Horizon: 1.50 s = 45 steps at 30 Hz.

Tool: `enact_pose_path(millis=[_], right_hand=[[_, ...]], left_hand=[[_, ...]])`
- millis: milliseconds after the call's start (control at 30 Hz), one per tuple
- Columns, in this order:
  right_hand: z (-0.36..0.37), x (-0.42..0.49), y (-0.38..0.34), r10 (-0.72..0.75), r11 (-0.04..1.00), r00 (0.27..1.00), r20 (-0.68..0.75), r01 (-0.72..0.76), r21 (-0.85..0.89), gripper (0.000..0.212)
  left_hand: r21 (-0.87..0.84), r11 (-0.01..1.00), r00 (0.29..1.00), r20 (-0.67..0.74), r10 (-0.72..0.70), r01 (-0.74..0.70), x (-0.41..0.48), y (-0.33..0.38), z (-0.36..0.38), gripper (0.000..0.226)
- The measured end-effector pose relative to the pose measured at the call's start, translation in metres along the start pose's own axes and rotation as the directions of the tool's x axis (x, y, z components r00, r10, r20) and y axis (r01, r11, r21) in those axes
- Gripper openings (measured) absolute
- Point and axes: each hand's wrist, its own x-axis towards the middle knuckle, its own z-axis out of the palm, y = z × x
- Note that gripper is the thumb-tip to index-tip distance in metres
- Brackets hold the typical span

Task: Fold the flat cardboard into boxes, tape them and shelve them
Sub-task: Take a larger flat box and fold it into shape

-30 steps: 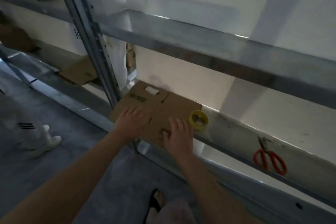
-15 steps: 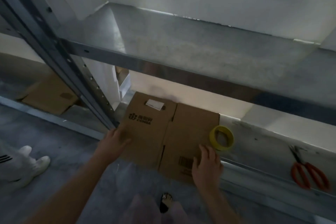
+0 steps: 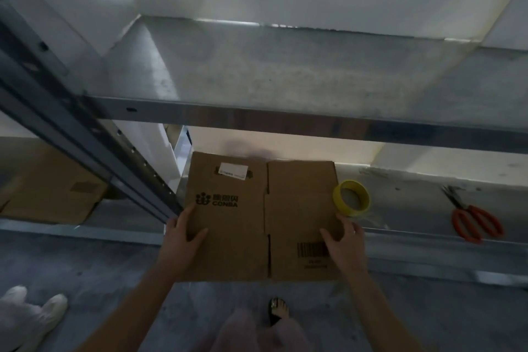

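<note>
A flat brown cardboard box blank (image 3: 257, 217) with a black logo, a white label and a barcode lies on the lower metal shelf (image 3: 414, 200), its near half sticking out past the shelf's front edge. My left hand (image 3: 183, 234) grips its left edge, thumb on top. My right hand (image 3: 343, 243) grips its right edge by the barcode, thumb on top. A yellow tape roll (image 3: 352, 197) lies flat on the shelf just right of the cardboard.
Red-handled scissors (image 3: 471, 220) lie on the shelf at the far right. An upper metal shelf (image 3: 285, 77) overhangs. A steel upright (image 3: 94, 146) stands at the left, with more cardboard (image 3: 48, 191) beyond it. Another person's white shoes (image 3: 31, 311) stand at bottom left; my sandalled foot (image 3: 278, 308) is below.
Both hands slid from the cardboard's top face out to its left and right edges and took hold. The sheet has come toward me, over the shelf's front edge.
</note>
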Motion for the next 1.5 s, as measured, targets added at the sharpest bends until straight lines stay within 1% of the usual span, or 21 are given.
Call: enact_pose_path(millis=[100, 233, 400, 500, 567, 667, 800, 967, 1167, 1333, 1433, 1500], right_hand=[[0.002, -0.003, -0.004, 0.017, 0.999, 0.999, 0.032, -0.018, 0.029, 0.064], [0.005, -0.007, -0.013, -0.037, 0.995, 0.998, 0.044, 0.033, 0.093, 0.065], [0.001, -0.007, -0.025, -0.143, 0.982, 0.989, 0.019, 0.140, 0.130, 0.066], [-0.007, -0.007, -0.028, -0.147, 0.977, 0.988, 0.037, 0.139, 0.162, 0.066], [-0.012, -0.006, -0.028, -0.149, 0.972, 0.988, 0.044, 0.138, 0.193, 0.066], [-0.019, -0.005, -0.028, -0.155, 0.959, 0.987, 0.047, 0.140, 0.245, 0.068], [-0.033, -0.010, -0.023, -0.159, 0.947, 0.987, 0.011, 0.149, 0.286, 0.069], [-0.058, -0.021, -0.004, -0.155, 0.930, 0.987, -0.036, 0.158, 0.331, 0.071], [-0.086, -0.023, 0.033, -0.135, 0.907, 0.991, -0.020, 0.131, 0.399, 0.075], [-0.117, 0.001, 0.072, -0.106, 0.898, 0.994, -0.021, 0.105, 0.426, 0.076], [-0.143, 0.025, 0.103, -0.082, 0.881, 0.997, 0.000, 0.072, 0.467, 0.075], [-0.162, 0.044, 0.125, -0.097, 0.887, 0.995, 0.019, 0.077, 0.456, 0.074]], left_hand=[[-0.010, 0.999, 0.998, -0.038, 0.043, -0.044, -0.008, -0.001, -0.009, 0.068], [-0.046, 0.995, 0.991, -0.102, 0.084, -0.089, -0.018, -0.005, -0.020, 0.067], [-0.102, 0.987, 0.991, -0.077, 0.113, -0.120, -0.026, -0.006, -0.025, 0.069], [-0.101, 0.987, 0.989, -0.091, 0.120, -0.129, -0.026, -0.003, -0.026, 0.068], [-0.109, 0.986, 0.988, -0.105, 0.117, -0.128, -0.025, -0.001, -0.028, 0.063], [-0.162, 0.977, 0.987, -0.102, 0.125, -0.140, -0.023, 0.002, -0.032, 0.058], [-0.250, 0.952, 0.984, -0.077, 0.161, -0.175, -0.022, 0.003, -0.041, 0.062], [-0.371, 0.913, 0.983, 0.003, 0.183, -0.169, -0.026, 0.012, -0.041, 0.063], [-0.375, 0.916, 0.980, 0.073, 0.183, -0.143, -0.033, 0.035, -0.020, 0.055], [-0.433, 0.886, 0.969, 0.095, 0.227, -0.165, -0.043, 0.086, 0.005, 0.053], [-0.462, 0.873, 0.964, 0.119, 0.238, -0.158, -0.052, 0.120, 0.035, 0.052], [-0.477, 0.866, 0.968, 0.106, 0.228, -0.152, -0.061, 0.140, 0.062, 0.051]])
